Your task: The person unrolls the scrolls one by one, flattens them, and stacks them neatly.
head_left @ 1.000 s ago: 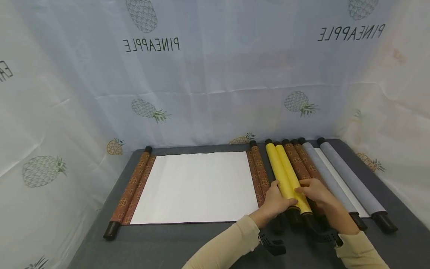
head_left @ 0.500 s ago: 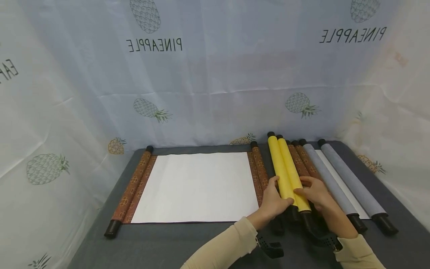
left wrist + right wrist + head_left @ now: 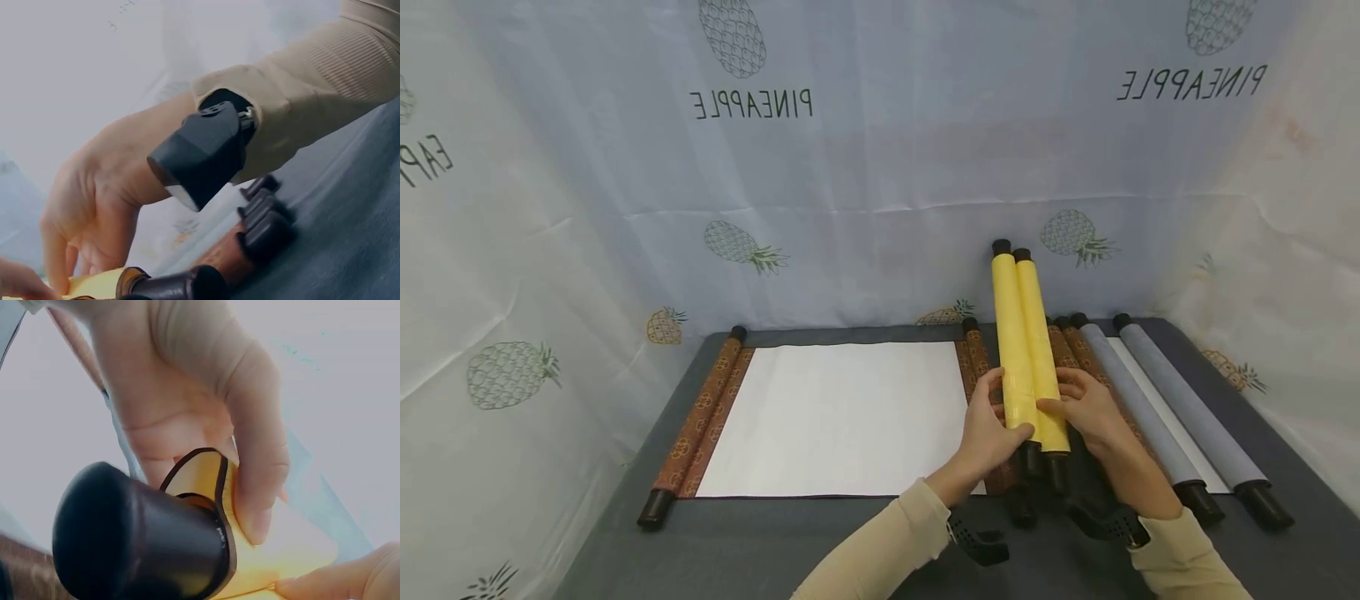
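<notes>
A yellow scroll (image 3: 1017, 350), rolled into two rolls lying side by side with black roller ends, is held in both hands. Its far end tilts up above the table's back edge, in front of the curtain. My left hand (image 3: 987, 425) grips the left roll near its lower end, thumb across the front. On the right roll, my right hand (image 3: 1093, 408) has its thumb in front and fingers around the outer side. The right wrist view shows the black roller knob (image 3: 169, 544) close up, with the thumb pressed on the yellow cover beside it.
An unrolled brown-patterned scroll with white paper (image 3: 850, 417) lies left on the dark grey table (image 3: 760, 550). Right of the hands lie a rolled brown scroll (image 3: 1078, 346) and a grey scroll (image 3: 1187, 400) showing a white strip. A pineapple-print curtain (image 3: 880, 167) encloses the table.
Both hands have lifted the yellow scroll off the table, its far end rising most, and have drifted slightly left and up with it. The other scrolls stay put.
</notes>
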Demonstrator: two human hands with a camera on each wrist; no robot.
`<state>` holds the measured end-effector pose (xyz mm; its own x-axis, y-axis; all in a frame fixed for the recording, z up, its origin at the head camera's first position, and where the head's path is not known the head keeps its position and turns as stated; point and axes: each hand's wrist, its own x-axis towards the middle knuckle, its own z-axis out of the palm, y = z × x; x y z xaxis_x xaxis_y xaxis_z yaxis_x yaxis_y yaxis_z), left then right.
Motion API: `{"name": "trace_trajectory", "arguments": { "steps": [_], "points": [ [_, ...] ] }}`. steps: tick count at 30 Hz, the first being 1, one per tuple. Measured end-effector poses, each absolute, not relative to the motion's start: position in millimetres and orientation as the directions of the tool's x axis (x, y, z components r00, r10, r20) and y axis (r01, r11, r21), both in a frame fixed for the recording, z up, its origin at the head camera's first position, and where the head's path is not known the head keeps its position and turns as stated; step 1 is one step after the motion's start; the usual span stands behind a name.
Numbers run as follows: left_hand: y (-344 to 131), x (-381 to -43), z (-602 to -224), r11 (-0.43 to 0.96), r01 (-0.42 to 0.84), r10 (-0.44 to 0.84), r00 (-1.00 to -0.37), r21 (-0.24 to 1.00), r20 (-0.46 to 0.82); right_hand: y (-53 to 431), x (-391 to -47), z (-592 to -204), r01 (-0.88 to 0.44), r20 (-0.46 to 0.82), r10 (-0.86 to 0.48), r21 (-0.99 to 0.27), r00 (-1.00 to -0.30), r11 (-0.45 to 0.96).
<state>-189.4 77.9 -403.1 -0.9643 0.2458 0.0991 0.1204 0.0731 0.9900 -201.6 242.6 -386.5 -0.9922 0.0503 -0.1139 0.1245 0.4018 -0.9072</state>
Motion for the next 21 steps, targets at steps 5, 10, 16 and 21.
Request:
{"name": "trace_trajectory", "arguments": {
  "steps": [5,10,16,21],
  "points": [
    [58,-195,-400,0.024,0.182,0.246,-0.954,0.983,0.171,223,-207,-381,0.125,-0.115,0.050,-0.945,-0.992,0.302],
    [37,-200,-394,0.019,0.200,0.219,-0.957,0.980,0.191,202,-211,-376,0.121,-0.112,0.058,-0.977,-0.992,0.177],
    [14,-203,-391,0.005,0.193,0.176,-0.966,0.981,0.189,179,-216,-369,0.067,-0.064,0.027,-0.991,-0.998,0.112],
    [2,-207,-396,-0.005,0.215,0.119,-0.969,0.976,0.215,159,-220,-368,0.046,-0.048,-0.011,-0.994,-0.999,0.103]
  ]
}}
